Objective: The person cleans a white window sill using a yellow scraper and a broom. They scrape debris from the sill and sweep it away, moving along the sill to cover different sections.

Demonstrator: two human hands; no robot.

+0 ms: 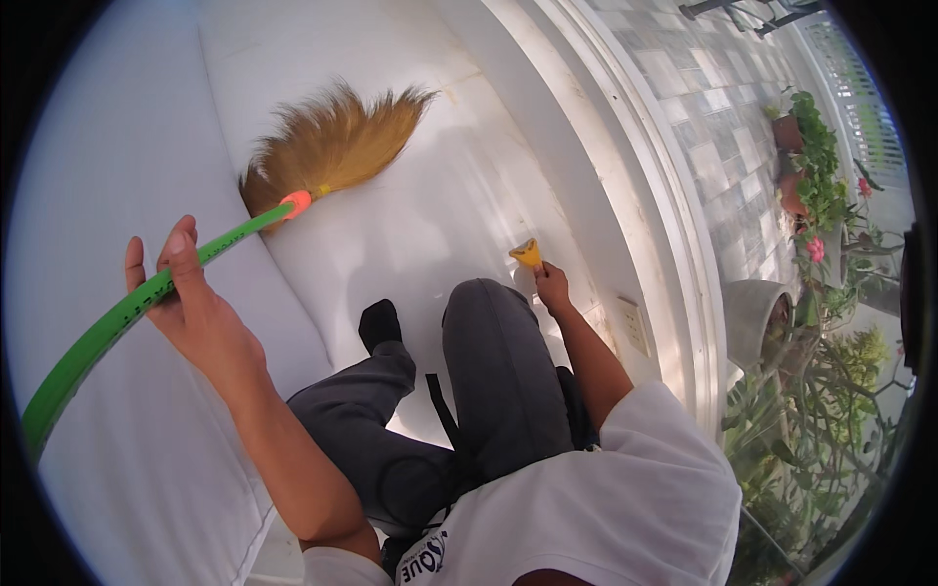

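Observation:
My left hand (194,315) is around the green handle (242,233) of a soft grass broom, thumb on one side and fingers on the other. An orange collar (297,204) joins this handle to the tan bristles (352,139), which fan out over the white floor against the white-covered furniture. Low by the wall on the right, my right hand (553,289) grips a small yellow hand tool (526,253) that looks like a scraper. Its wide end points away from me, close to the floor; whether it touches is unclear.
White fabric-covered furniture (95,220) fills the left side. Along the right run a low wall with an electrical outlet (632,326) and a white sliding frame (659,146). Beyond the glass are potted plants (813,161) and a tiled patio (722,110). My socked foot (379,326) rests ahead.

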